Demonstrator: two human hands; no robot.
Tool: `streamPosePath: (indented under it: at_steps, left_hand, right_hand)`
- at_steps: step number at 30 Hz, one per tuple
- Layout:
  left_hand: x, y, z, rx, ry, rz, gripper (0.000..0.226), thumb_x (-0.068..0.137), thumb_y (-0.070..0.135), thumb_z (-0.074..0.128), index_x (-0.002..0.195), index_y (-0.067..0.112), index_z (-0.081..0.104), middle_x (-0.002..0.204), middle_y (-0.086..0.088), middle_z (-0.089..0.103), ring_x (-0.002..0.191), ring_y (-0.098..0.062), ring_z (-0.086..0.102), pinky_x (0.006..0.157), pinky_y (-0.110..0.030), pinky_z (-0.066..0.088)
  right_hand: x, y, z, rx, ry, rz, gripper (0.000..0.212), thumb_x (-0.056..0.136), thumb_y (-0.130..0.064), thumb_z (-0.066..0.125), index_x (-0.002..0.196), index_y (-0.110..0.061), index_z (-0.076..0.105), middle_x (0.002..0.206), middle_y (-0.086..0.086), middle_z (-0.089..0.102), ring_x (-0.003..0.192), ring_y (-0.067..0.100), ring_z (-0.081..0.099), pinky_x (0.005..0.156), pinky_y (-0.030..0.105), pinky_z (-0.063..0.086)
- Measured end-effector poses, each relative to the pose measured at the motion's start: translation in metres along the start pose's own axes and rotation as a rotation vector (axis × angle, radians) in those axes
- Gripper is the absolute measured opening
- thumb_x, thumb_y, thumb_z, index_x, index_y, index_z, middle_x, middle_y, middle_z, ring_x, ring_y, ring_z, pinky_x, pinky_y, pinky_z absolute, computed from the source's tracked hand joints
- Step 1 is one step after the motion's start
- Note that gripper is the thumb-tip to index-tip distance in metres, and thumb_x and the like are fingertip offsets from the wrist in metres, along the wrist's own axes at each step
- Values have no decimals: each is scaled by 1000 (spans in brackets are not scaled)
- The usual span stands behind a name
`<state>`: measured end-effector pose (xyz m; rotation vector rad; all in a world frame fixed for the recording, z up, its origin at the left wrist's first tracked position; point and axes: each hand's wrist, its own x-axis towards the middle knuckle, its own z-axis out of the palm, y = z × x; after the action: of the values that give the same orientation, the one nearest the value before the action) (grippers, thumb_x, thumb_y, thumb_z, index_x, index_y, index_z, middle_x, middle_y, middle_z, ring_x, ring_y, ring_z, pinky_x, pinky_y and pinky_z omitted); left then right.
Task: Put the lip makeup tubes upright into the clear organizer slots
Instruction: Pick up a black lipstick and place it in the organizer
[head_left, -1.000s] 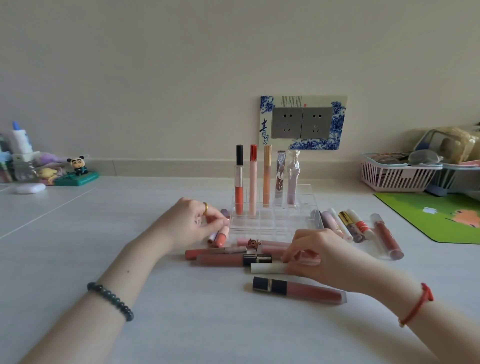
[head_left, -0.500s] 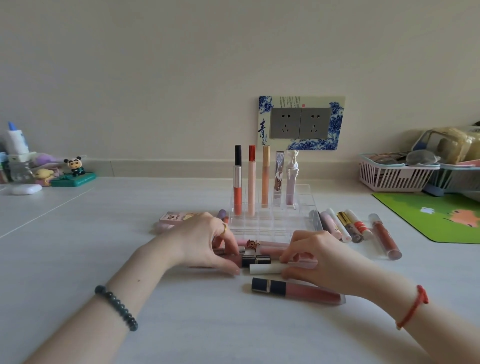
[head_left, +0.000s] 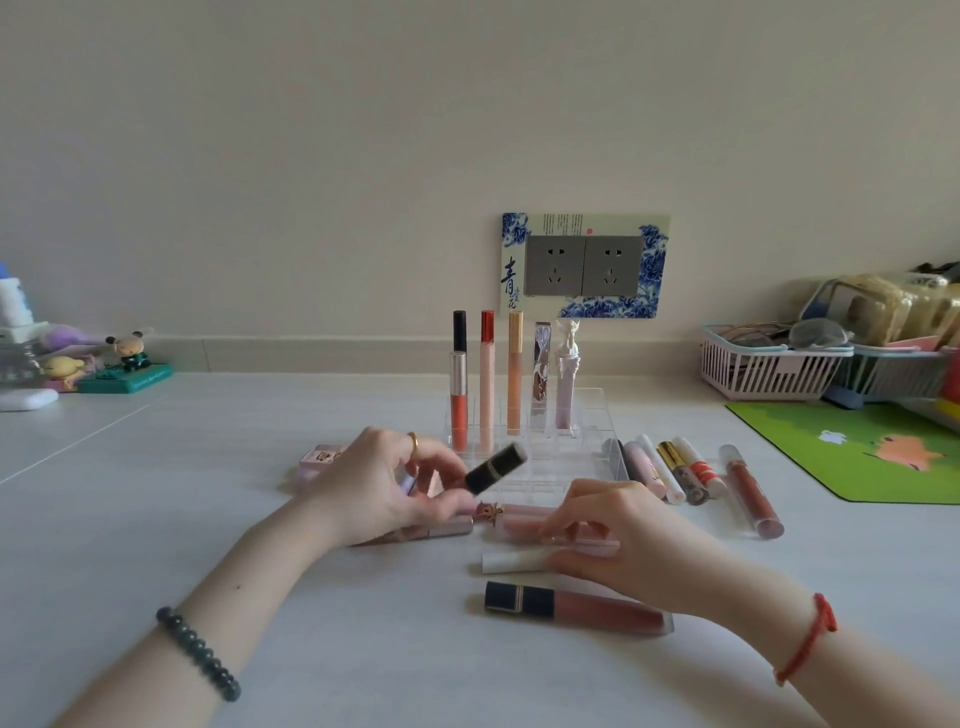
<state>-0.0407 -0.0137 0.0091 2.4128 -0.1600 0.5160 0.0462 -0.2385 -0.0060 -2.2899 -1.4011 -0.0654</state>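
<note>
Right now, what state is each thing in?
Left hand, gripping black-capped tube.
Black-capped tube, lifted, tilted.
Right hand, resting on pink tube; grip unclear.
Pink tube, lying flat.
White tube, lying flat, partly under right hand.
Navy-capped tube, lying flat.
Organizer, holding five tubes.
Five tubes, upright in slots.
Side tubes, lying flat right of organizer.
</note>
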Motion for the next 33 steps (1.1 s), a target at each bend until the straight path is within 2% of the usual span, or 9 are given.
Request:
streamPosePath:
  at_steps: [4,12,16,19,22,25,27,29,33]
  left_hand:
    - [2,10,9,-275,48,51,21,67,44,66,78,27,70,55,5,67,58,-14,60,79,-28,48]
    - [11,16,26,-460,99,39,36,56,64,69,81,38,72,80,9,74,82,-20,67,83,-38,51]
    - [15,16,29,-518,160,7,17,65,45,75,79,35,74,85,5,75,88,-22,68,85,-41,53]
    - [19,19,30,-561,209,-24,13,61,41,66,72,40,73,75,13,74,77,-8,67,75,-23,53]
    - [21,20,25,-593,258,-57,21,62,41,64,77,30,73,66,13,70,47,-1,58,50,-9,44]
    - [21,5,16,-588,299,-118,28,74,44,69,93,23,70,56,2,66,33,-24,49,48,-33,46]
    - [22,-7,12,-519,345,-199,13,81,33,66,91,25,67,59,-1,66,39,-30,54,56,-44,49]
    - [23,-20,9,-365,374,-274,6,83,30,63,89,28,65,75,-6,70,56,-17,63,64,-30,51]
    - [23,-37,9,-156,303,-356,17,80,33,66,96,32,61,85,17,66,93,-6,59,70,-11,40]
  right_hand:
    - [3,-9,-4,117,158,18,32,73,-46,64,103,-34,62,81,-22,56,75,-7,50,76,0,33]
    - [19,-25,-4,501,314,-33,21,72,-36,66,91,-30,66,86,-8,70,72,9,64,70,27,55]
    - [25,-25,-8,588,367,-49,19,73,-23,70,91,-23,67,87,-1,71,73,12,66,69,27,56]
    - [33,-25,-13,593,384,-46,18,71,-25,70,88,-22,67,85,-3,71,76,10,66,69,25,56]
    - [47,-26,-22,575,394,-35,13,73,-17,68,86,-18,65,82,-5,70,77,5,67,71,18,55]
    - [67,-21,-35,538,498,11,11,77,-9,66,87,-12,65,80,-4,70,70,2,66,69,13,53]
    - [80,-14,-40,492,571,49,10,77,-10,66,87,-11,67,79,-3,70,71,4,66,71,17,54]
    - [93,-9,-41,452,613,92,11,77,-11,66,88,-13,67,80,-5,69,74,4,65,73,18,54]
    - [107,1,-32,410,619,177,10,77,-12,67,85,-18,66,77,-7,67,73,5,64,73,18,53]
